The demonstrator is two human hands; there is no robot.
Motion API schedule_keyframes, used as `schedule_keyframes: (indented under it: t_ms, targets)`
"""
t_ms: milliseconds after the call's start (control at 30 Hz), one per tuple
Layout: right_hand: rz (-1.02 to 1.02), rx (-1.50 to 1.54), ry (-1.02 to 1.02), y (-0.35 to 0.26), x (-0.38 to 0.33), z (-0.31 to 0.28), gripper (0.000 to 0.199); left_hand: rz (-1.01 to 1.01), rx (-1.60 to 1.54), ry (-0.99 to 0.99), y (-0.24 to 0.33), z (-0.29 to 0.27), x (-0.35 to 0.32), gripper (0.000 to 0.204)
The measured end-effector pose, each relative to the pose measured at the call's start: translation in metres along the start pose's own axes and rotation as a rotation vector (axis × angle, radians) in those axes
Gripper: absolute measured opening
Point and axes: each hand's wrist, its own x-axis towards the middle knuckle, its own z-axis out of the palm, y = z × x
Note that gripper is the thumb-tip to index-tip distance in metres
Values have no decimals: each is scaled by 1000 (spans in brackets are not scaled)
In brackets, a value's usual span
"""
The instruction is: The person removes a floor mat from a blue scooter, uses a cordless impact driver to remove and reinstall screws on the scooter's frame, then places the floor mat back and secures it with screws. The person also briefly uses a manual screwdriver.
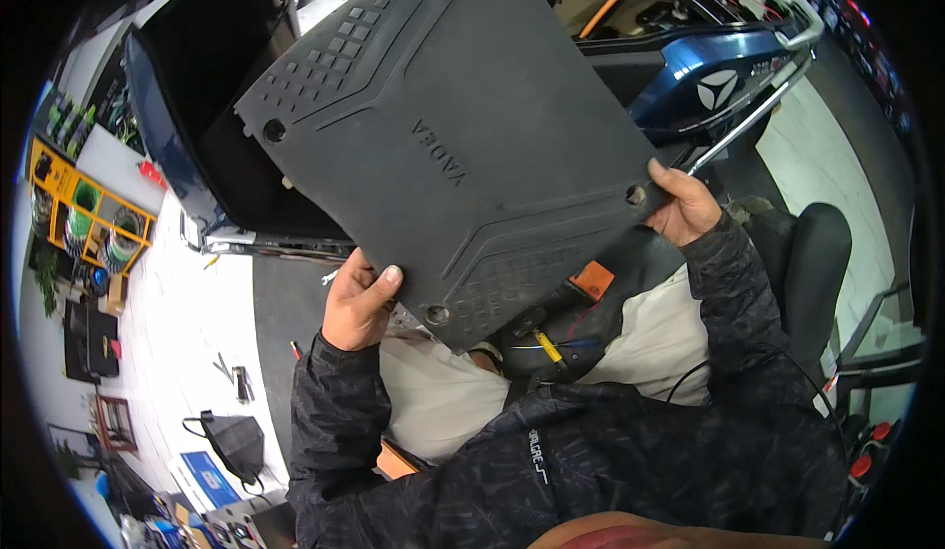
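Note:
Between my hands is a large dark grey rubber floor mat (512, 106), tilted, with raised block patterns and round holes near its corners. My left hand (359, 303) pinches its lower left edge, thumb on top and fingers underneath. At the right corner, beside a hole, my right hand (684, 205) grips it the same way. The mat hides part of the blue scooter (724, 67) behind it. Below the mat, a yellow-handled tool (548, 346) and an orange piece (593, 279) lie on a dark surface between my legs.
A dark blue scooter panel (157, 106) stands at the left. A chrome bar (753, 121) curves along the right, near a black seat (822, 264). On the white floor are a black bag (231, 443) and a blue-and-white box (209, 480). An orange rack (98, 210) stands farther left.

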Motion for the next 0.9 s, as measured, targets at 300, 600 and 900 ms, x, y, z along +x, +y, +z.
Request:
schedule_keyframes:
  t_ms: [300,600,900]
  targets:
    - [119,33,4,37,2,1,39,-88,117,-37,-10,-34,16,46]
    - [149,-7,11,40,25,4,44,-21,206,80,-12,-30,15,43]
    - [171,-93,12,38,34,11,46,-66,275,145,-10,-39,10,46]
